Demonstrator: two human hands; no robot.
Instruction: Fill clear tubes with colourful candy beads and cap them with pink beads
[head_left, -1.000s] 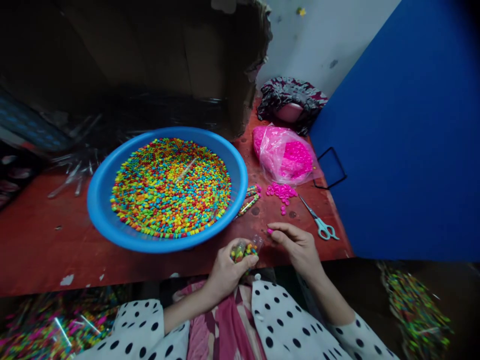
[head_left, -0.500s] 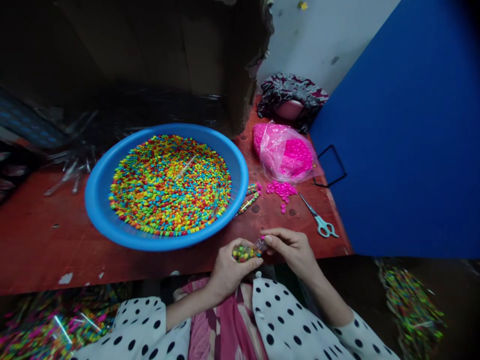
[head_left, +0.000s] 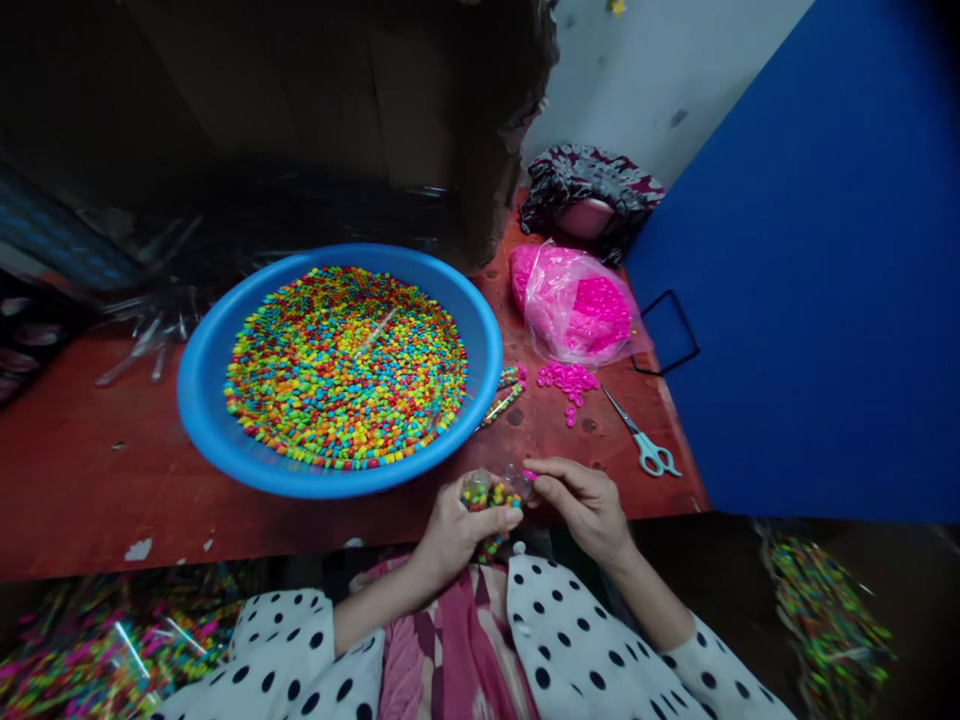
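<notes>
Head view gives me a blue board (head_left: 787, 300) on the right and a red table (head_left: 75, 500) before the person. On the table stands a blue basin (head_left: 322, 486), and it holds a great many coloured pieces (head_left: 345, 370), so I judge that much filling stuff remains. Behind the small heap of loose caps (head_left: 568, 378) lies a bag (head_left: 574, 305), which is also well full of pink. Below the table's edge, at the left, I see a large pile (head_left: 97, 650) of colours, perhaps finished work, but it is too blurred for me to be sure.

The left hand (head_left: 454, 530) is closed around several clear tubes (head_left: 478, 492); these already contain pieces, and how many tubes there are I cannot tell. The right hand (head_left: 589, 505) makes a narrow pinch, thumb and finger together, on one pink cap (head_left: 529, 475), just at the tubes' open ends. Whether this cap is seated, I cannot tell; I think the closing of this bunch is only partly done. Scissors (head_left: 649, 447) lie on the table, untouched. Between basin and loose caps lie a few filled tubes (head_left: 506, 400), at least one with a pink end.
</notes>
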